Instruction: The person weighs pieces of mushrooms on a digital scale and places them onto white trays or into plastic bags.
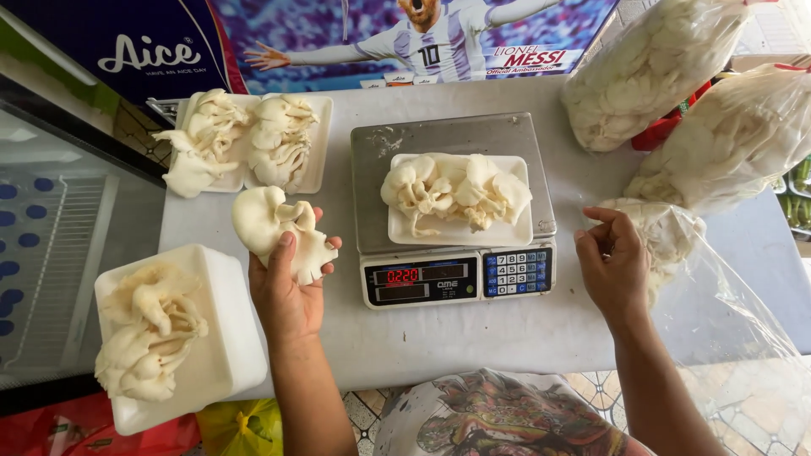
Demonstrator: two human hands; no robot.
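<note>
My left hand holds a clump of pale oyster mushrooms above the white table, left of a digital scale. On the scale's steel pan sits a white foam tray filled with more mushrooms. My right hand hovers right of the scale with fingers curled and nothing in it, next to an opened clear plastic bag of mushrooms.
Two filled foam trays lie at the back left. A stack of foam trays topped with mushrooms stands at the front left edge. Two large full bags sit at the back right. A glass-topped freezer borders the left.
</note>
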